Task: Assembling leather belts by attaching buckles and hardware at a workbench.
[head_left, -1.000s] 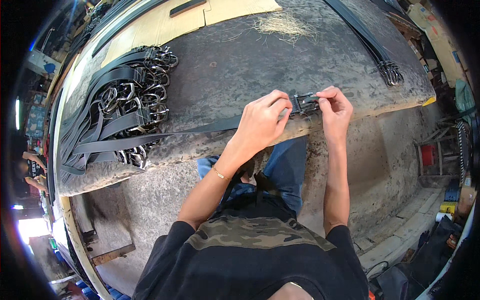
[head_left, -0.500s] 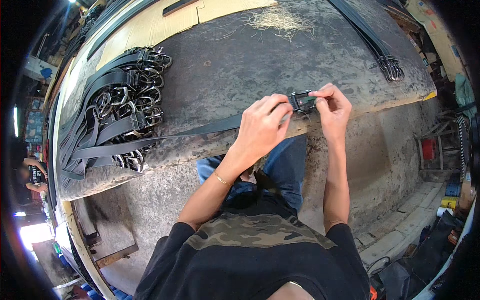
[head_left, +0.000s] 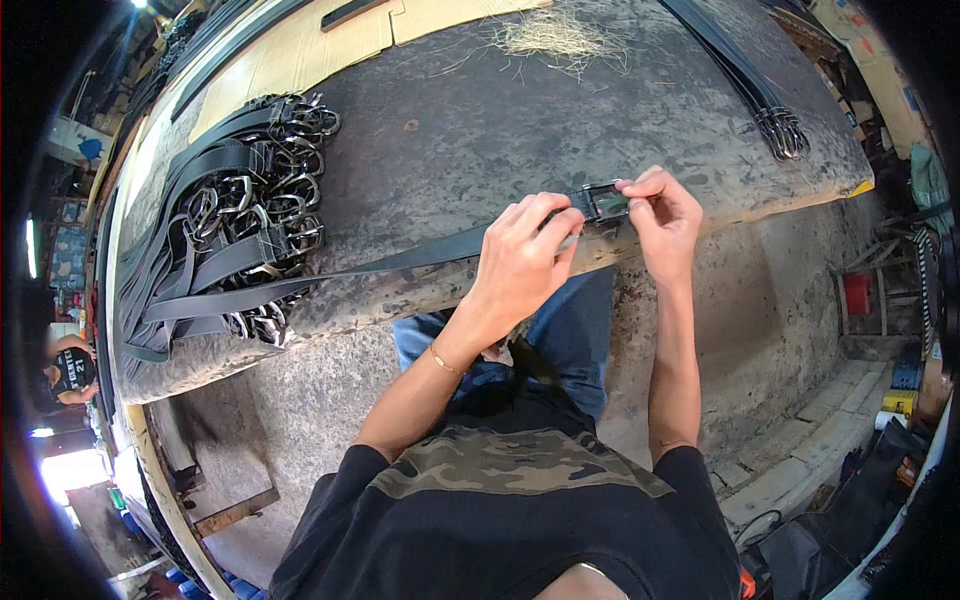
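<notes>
A black belt (head_left: 420, 252) runs along the near edge of the table from the pile at the left to my hands. At its right end is a dark metal buckle (head_left: 605, 201). My left hand (head_left: 528, 240) is closed round the strap just left of the buckle, fingers curled over it. My right hand (head_left: 660, 205) pinches the buckle's right side between thumb and fingertips. Whether those fingertips also hold something small, I cannot make out.
A heap of black belts with silver buckles (head_left: 250, 215) lies on the table (head_left: 440, 140) at the left. More buckled belts (head_left: 765, 115) lie far right. Loose thread scraps (head_left: 560, 40) and cardboard (head_left: 300, 70) are at the back. A person (head_left: 72, 370) is at the far left.
Both hands stay almost in place at the buckle. A small green spot by my right fingertips no longer shows. The person at the far left has shifted a little.
</notes>
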Tool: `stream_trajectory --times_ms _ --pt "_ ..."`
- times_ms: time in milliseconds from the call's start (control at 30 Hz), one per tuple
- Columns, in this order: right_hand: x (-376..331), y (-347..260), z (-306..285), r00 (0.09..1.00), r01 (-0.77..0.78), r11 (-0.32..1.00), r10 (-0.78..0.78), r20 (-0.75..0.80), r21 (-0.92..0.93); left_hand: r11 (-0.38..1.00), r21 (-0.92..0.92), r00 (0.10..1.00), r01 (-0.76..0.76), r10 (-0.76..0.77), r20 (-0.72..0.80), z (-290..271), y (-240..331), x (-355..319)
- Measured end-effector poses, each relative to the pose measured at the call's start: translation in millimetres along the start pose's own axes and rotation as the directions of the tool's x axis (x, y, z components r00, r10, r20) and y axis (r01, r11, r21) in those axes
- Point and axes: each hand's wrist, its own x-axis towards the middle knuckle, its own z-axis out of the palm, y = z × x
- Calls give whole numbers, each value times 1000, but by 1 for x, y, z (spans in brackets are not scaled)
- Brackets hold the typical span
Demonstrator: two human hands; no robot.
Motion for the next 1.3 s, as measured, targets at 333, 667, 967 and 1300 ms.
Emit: stream_trajectory --times_ms 333,667,967,1300 --pt "0 -6 7 998 -38 982 47 44 -186 996 -3 996 86 -86 36 -1 1 1" --pt "1 -7 8 1000 -8 968 15 23 -252 996 -12 996 86 -86 37 0 0 1" --pt "3 -6 6 995 -88 987 81 -58 -134 961 -169 976 220 -218 28 -16 0 18" --pt "14 1 6 937 -118 940 212 -279 319 858 445 953 257 -302 32 -8 -82 178"
